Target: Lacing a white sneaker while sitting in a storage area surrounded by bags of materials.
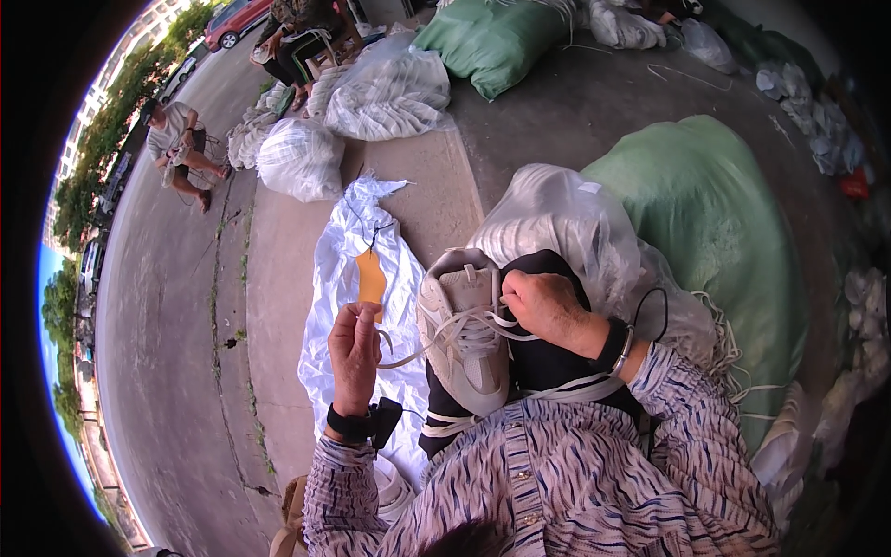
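Observation:
A beige and white sneaker (486, 379) rests on my lap, its toe pointing toward my body, with a pale shoelace (452, 328) threaded across its front. My left hand (354, 351), left of the shoe, is closed in a pinch on one end of that lace, which stretches slack back to the shoe. At the shoe's right edge my right hand (549, 308) is closed too, its fingertips pinching the lace near the eyelets. Just beyond my left fingers shows a flat orange-yellow piece (370, 277) with a dark cord above it. Dark cloth (543, 364) lies under the shoe.
A white plastic sheet (327, 306) is spread on the ground to the left. Clear bags of pale laces (548, 206) and a large green sack (710, 213) stand close on the right. More bags (388, 90) lie ahead. Two people sit farther off; one (181, 139) is at left.

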Demonstrator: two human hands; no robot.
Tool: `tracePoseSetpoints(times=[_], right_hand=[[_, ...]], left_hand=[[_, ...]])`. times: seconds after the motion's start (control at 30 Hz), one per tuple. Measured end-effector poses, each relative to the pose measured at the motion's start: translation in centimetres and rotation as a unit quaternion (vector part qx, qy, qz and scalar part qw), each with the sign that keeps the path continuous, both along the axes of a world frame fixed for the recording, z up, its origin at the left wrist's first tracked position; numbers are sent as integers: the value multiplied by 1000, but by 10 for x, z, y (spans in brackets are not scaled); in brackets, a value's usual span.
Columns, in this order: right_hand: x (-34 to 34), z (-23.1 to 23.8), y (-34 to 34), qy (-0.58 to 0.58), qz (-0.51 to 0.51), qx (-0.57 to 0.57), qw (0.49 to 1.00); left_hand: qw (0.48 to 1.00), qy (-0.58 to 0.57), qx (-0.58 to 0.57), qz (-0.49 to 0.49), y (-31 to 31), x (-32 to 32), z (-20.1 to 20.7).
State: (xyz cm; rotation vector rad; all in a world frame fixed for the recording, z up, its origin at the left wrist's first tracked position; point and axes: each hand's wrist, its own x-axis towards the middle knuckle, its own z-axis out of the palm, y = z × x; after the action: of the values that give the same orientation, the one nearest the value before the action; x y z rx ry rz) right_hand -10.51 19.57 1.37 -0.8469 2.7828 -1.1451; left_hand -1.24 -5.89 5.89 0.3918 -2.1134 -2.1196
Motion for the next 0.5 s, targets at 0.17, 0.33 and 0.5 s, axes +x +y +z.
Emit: tracePoseSetpoints(times=[0.17, 0.33, 0.5], right_hand=[[-5, 3, 5, 45, 115, 23, 992], [-21, 6, 5, 205, 169, 104, 958], [-29, 16, -3, 192, 220, 113, 950]], left_hand=[[989, 38, 128, 59, -35, -10, 19], [977, 73, 188, 68, -42, -19, 37], [993, 79, 55, 75, -20, -27, 38]])
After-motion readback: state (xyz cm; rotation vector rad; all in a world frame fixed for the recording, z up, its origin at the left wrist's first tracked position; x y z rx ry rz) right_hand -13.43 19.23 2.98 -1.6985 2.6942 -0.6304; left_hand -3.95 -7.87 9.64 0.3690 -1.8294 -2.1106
